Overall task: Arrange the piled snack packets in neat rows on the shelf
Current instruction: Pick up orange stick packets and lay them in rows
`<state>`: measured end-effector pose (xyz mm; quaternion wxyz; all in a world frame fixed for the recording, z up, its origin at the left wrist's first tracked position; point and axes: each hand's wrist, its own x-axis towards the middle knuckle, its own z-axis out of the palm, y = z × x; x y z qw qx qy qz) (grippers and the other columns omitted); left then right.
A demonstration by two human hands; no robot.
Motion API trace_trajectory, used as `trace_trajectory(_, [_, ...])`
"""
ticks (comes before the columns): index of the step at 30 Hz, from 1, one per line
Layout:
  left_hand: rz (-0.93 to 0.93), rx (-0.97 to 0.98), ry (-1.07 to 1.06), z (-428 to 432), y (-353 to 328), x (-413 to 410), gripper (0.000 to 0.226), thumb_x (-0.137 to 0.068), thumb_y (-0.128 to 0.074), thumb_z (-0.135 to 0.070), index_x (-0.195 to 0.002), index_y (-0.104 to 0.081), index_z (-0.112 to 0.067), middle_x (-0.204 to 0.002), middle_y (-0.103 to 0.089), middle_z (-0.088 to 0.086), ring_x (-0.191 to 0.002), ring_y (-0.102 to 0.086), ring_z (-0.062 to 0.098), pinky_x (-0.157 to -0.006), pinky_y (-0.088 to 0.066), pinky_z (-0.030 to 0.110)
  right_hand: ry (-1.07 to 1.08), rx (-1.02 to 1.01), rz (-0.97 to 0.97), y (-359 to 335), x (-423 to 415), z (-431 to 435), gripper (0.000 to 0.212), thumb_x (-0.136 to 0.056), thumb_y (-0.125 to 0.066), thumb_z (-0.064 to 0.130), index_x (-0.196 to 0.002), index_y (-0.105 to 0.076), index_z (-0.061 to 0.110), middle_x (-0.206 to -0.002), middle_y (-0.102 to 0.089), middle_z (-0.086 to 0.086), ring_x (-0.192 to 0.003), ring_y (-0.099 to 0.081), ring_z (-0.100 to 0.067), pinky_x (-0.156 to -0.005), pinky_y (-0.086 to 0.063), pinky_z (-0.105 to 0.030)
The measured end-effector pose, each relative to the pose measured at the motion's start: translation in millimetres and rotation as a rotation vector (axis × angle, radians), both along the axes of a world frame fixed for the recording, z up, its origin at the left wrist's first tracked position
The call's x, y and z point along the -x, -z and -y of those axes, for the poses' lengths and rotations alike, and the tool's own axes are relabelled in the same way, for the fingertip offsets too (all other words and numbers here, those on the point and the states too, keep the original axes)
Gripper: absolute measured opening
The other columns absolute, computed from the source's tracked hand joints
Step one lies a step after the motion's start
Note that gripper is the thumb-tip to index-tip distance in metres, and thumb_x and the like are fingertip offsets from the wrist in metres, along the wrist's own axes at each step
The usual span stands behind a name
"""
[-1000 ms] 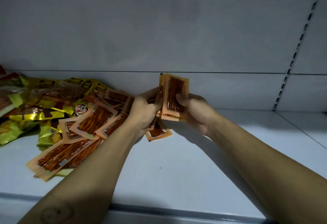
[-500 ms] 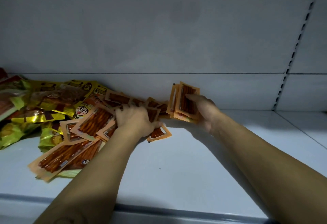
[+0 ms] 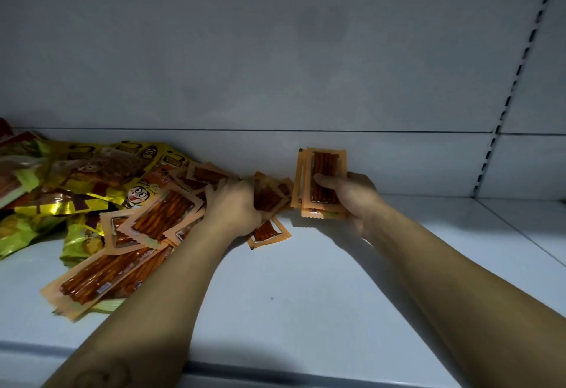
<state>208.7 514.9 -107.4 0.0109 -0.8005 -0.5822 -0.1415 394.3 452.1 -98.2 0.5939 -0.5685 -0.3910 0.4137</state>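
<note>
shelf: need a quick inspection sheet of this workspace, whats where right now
Surface: white shelf, dimly lit.
Job's things: heap of orange packets on the left, unsorted; yellow-green packets piled behind it; stack of orange packets held upright; small packet lying loose.
Clutter: dark speck on the shelf.
Hands: right hand holds the stack; left hand grips one packet at the heap's edge.
Cables: nothing seen.
Surroundings: plain back panel; slotted upright on the right.
</note>
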Motion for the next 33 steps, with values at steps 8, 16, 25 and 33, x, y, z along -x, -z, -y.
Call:
trace_trajectory(8, [-0.194,-0.036,-0.148,-14,4,-11,0.068,-0.090,-0.051,-0.064,-0.136,-0.042,-0.015,-0.139,-0.051,0.012,-0.132,-0.041,0.036,-0.110,-0.024,0.050,0.023,-0.026,0.076,1,3,-2,0.013,-0.090,-0.070,0.019,-0.102,-0.066,0.015,-0.097,-0.073,-0.004,-0.081,-0.068,-0.016,-0.062,-0.052,-0.023])
trace_trajectory(16, [-0.029,0.075,-0.120,-18,-1,-22,0.052,-0.088,-0.062,-0.036,-0.132,-0.044,-0.013,-0.130,-0.054,0.014,-0.124,-0.047,0.036,-0.106,-0.030,0.047,0.035,-0.014,0.104,9,6,-13,0.016,-0.087,-0.073,0.019,-0.100,-0.069,0.013,-0.094,-0.075,-0.005,-0.090,-0.072,-0.026,-0.091,-0.056,-0.047])
trace_trajectory(25, [-0.038,0.111,-0.155,-16,-4,-31,0.037,-0.087,-0.061,-0.030,-0.120,-0.052,-0.016,-0.122,-0.059,0.010,-0.121,-0.050,0.032,-0.106,-0.029,0.047,0.031,-0.013,0.122,10,11,-14,0.018,-0.087,-0.073,0.020,-0.103,-0.067,0.014,-0.095,-0.075,-0.004,-0.089,-0.072,-0.024,-0.090,-0.057,-0.046])
trace_trajectory(33, [0.050,0.141,0.013,-7,-7,-23,0.028,-0.085,-0.065,-0.028,-0.109,-0.051,-0.021,-0.103,-0.055,0.002,-0.114,-0.050,0.029,-0.107,-0.026,0.051,0.025,-0.023,0.143,8,14,-12,0.018,-0.088,-0.072,0.019,-0.105,-0.068,0.013,-0.093,-0.075,-0.003,-0.085,-0.072,-0.022,-0.084,-0.059,-0.042])
